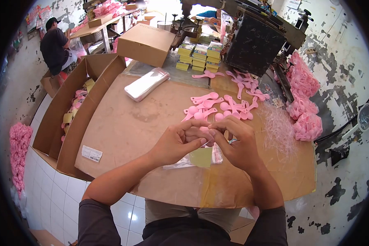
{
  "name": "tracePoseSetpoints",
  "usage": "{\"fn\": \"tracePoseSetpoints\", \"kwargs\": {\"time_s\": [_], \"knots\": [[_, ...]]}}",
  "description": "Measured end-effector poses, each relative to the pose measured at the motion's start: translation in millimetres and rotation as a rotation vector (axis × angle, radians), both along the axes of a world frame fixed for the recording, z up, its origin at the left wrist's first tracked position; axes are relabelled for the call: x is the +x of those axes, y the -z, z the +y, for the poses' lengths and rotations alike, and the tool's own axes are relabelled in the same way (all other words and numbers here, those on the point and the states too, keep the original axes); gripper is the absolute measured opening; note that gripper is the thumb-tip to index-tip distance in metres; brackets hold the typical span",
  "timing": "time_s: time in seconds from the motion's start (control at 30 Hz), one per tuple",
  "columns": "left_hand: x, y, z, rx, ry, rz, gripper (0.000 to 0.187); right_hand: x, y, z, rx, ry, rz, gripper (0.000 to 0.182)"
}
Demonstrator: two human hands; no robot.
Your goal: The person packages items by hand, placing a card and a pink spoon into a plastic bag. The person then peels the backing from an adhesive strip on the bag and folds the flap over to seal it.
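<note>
My left hand (180,141) and my right hand (235,143) meet above the front middle of the cardboard-covered table. Between them is a thin clear plastic bag (208,141), with something pink at its top. My right fingers are pinched on it; my left fingers are curled against its other side. Just below lie a pale yellow-green card (201,157) and more clear plastic (180,163). Several pink spoons (209,102) are heaped right beyond my hands. What lies inside my left palm is partly hidden.
A stack of clear bags (146,84) lies left of centre. Yellow card stacks (199,55), a closed carton (145,43) and a black machine (254,43) stand behind. Plastic scraps (276,127) lie right. A long open carton (76,119) is at the left; another person (55,45) sits beyond.
</note>
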State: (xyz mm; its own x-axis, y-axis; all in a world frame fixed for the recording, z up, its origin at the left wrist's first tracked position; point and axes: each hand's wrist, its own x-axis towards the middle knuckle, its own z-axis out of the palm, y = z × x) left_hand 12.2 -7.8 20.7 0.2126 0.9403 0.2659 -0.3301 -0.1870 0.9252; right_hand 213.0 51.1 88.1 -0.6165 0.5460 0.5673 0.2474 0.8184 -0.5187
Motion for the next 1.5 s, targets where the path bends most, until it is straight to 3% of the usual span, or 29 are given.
{"fn": "tracePoseSetpoints", "kwargs": {"time_s": [0.1, 0.2, 0.6, 0.7, 0.97, 1.07, 1.17, 1.5], "knots": [[-0.2, -7.3, -2.9, -0.029, -0.044, 0.021, 0.047, -2.0, 2.1, -2.7, -0.009, -0.019, 0.035, 0.011], [-1.1, -9.3, -6.1, 0.097, -0.057, 0.105, 0.049, -1.9, 5.8, -1.6, 0.01, -0.036, 0.073, 0.011], [-2.1, 1.5, -2.6, 0.103, 0.015, 0.033, 0.045, 3.7, 0.1, 4.1, -0.022, 0.025, 0.154, 0.013], [4.2, -10.6, -7.9, 0.158, -0.092, 0.243, 0.043, 5.6, -0.6, 5.4, -0.032, 0.024, 0.154, 0.013], [2.6, -5.4, -5.1, 0.083, -0.06, 0.193, 0.035, 5.1, -0.5, 5.8, 0.028, 0.055, 0.098, 0.015], [3.0, -2.3, -4.2, 0.075, -0.097, 0.196, 0.035, -1.8, 6.7, 11.6, 0.338, 0.103, 0.16, 0.019], [1.9, 2.0, -6.1, 0.113, -0.157, 0.273, 0.038, -1.8, 7.0, 4.8, 0.525, 0.097, 0.008, 0.025], [6.6, 0.6, -12.1, 0.362, -0.342, 0.691, 0.051, -8.2, 18.8, -2.1, 0.685, 0.127, -0.194, 0.027]]}}
